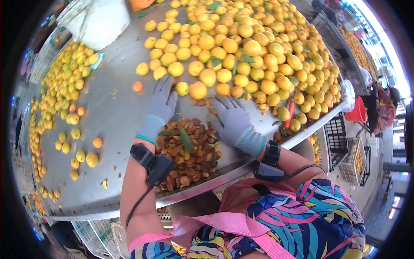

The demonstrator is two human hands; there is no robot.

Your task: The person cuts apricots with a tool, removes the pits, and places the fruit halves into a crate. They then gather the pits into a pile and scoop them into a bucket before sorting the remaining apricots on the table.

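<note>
My left hand (pixel 161 103), in a grey glove, lies with fingers stretched out on the metal table, its fingertips beside the nearest apricots (pixel 207 77). My right hand (pixel 233 121), gloved the same way, is flat with fingers reaching to the front edge of the heap; the thumb side is by a few brown pieces. Neither hand appears to grip anything, though the fingertips partly blend into the fruit. Between my wrists sits a mound of brown apricot pits (pixel 185 159) with green leaves in it. One orange apricot (pixel 137 86) lies left of my left hand.
A second group of apricots (pixel 64 82) spreads along the left side of the metal table (pixel 116 125). A white bucket (pixel 97 23) lies at the far left. A red-handled tool (pixel 290 113) rests among fruit at right. Crates (pixel 355 159) and a red bucket (pixel 357 110) stand beyond the edge.
</note>
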